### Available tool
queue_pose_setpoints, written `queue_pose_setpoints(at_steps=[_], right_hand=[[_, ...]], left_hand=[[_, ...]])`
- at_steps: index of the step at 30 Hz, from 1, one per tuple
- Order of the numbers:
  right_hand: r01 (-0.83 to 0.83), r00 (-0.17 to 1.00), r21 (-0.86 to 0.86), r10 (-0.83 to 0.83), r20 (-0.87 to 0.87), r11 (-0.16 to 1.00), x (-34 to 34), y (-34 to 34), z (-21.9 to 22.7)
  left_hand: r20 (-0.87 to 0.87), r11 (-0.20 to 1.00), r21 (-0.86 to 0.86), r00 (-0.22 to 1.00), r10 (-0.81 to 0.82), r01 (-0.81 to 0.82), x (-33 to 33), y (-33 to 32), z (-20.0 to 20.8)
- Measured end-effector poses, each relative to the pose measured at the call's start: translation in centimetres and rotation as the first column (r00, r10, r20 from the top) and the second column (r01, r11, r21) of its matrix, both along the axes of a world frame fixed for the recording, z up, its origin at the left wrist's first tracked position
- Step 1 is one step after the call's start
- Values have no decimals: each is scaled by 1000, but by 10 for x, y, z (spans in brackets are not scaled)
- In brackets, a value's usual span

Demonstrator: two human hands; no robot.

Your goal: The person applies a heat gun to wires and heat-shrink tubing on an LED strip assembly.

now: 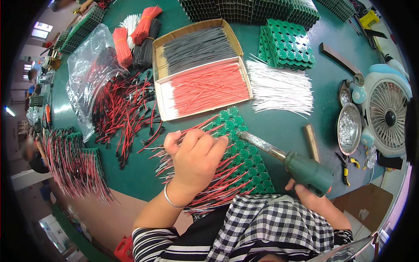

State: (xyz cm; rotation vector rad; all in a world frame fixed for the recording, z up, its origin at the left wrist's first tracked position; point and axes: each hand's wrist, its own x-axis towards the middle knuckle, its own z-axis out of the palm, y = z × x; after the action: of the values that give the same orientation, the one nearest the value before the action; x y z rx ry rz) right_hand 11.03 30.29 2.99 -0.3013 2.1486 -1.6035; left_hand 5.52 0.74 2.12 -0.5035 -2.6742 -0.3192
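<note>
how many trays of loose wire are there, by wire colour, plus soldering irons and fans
black wire tray: 1
red wire tray: 1
soldering iron, held in the right hand: 1
fan: 1
total: 4

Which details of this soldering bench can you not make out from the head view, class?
- Soldering iron tip: hidden behind left hand.
- Right hand: mostly covered by the iron's green handle.
- What the left fingers pinch: too small to tell.
- Green cell pack: near edge hidden by checked sleeve.
</note>
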Motion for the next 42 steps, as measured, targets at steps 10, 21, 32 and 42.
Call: queue_pose_setpoints(at_steps=[10, 21, 32, 42], right_hand=[[76, 991, 154, -93, 101, 985, 3, -6, 2], [-16, 999, 226, 25, -37, 974, -5, -8, 6], [73, 977, 42, -62, -206, 996, 2, -4, -4], [99, 994, 17, -99, -36, 995, 16, 5, 3]], left_hand=[[2, 999, 14, 1000, -30, 30, -2, 1, -4], [47, 999, -5, 998, -52, 52, -2, -1, -3], [33, 998, -14, 998, -59, 60, -3, 0, -3], [-1, 997, 2, 997, -73, 73, 6, 4, 11]])
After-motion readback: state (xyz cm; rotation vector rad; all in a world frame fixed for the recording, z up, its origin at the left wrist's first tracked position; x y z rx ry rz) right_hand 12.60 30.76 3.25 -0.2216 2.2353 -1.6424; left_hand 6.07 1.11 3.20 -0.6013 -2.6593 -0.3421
